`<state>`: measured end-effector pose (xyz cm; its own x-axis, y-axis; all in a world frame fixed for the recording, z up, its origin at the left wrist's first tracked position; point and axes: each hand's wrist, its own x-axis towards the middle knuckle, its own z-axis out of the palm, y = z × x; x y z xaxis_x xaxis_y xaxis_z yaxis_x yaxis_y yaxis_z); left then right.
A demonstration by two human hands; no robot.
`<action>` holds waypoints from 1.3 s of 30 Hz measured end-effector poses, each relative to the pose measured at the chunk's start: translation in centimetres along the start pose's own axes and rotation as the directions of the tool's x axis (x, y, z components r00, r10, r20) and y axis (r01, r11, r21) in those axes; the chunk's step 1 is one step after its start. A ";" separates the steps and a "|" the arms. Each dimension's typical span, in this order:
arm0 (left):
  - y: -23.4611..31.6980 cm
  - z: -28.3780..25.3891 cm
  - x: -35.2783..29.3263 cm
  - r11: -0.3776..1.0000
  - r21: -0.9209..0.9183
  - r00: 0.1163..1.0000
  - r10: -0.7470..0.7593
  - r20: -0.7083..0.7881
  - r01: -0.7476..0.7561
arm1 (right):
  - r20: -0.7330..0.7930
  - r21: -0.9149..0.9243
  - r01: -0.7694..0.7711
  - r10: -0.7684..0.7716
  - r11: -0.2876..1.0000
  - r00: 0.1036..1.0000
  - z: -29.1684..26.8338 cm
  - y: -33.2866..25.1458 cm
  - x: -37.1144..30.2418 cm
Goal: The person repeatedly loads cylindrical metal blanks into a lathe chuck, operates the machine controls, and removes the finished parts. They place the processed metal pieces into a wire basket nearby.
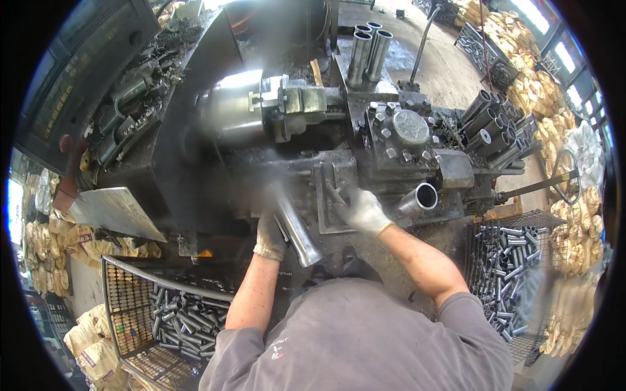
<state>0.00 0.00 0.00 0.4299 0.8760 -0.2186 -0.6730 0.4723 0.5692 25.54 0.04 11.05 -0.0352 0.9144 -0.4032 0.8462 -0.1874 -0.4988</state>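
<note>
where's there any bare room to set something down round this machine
Bare floor behind the machine, between the upright tubes and far crate. Crowded: right-end tube cluster, left wire basket, right wire basket.

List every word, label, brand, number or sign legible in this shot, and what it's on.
Nothing legible enough to quote.
Grey fabric shirt, back: small white and red print, too small to read.
Tan paper sacks, lower left: dark print, too blurred.
Dark metal machine panel, upper left: yellowish characters, too blurred.
Round grey metal cap, right of centre: raised mark, unreadable.
</note>
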 end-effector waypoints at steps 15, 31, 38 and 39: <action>17.4 11.6 10.8 -0.840 0.542 0.558 0.467 0.686 0.037 | -0.293 0.182 0.716 -0.658 0.674 0.694 -16.7 -6.5 -5.0; 15.9 16.1 8.3 -0.693 0.716 0.626 0.520 0.581 -0.088 | 0.333 -0.445 0.558 -0.449 0.700 0.829 -21.3 0.7 23.1; -0.5 2.1 -7.8 0.415 0.884 0.710 0.555 -0.433 0.215 | 0.337 -0.322 0.588 -0.490 0.742 0.804 -21.0 -0.6 23.1; -2.0 -1.4 -10.0 0.578 0.811 0.637 0.592 -0.493 0.090 | 0.307 -0.293 0.599 -0.521 0.745 0.797 -20.7 -1.1 21.9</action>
<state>-3.76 -9.57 -0.05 -0.4212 0.8862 -0.1928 0.1375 0.2725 0.9523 34.87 27.68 18.58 -0.6316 0.7163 -0.2968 0.7650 0.5135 -0.3886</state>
